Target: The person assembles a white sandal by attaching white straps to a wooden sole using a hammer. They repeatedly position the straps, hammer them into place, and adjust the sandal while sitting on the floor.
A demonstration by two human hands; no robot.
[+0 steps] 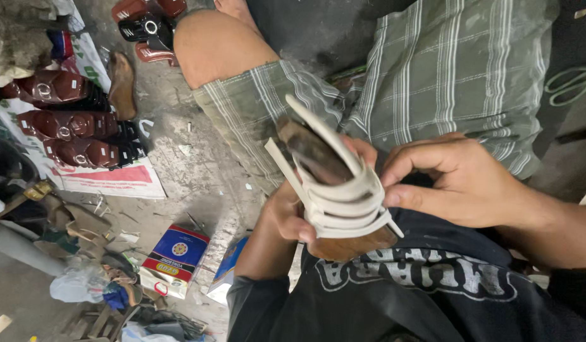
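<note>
Our left hand (286,212) grips the wooden shoe form (318,158) from beneath; our right hand (457,180) pinches its white straps (343,199) at one side.

Bare concrete floor (198,164) offers passage between the rows of maroon shoes (68,123) at its left edge and the seated person's knee (211,47); boxes (176,259) and scraps crowd its lower-left corner
</note>
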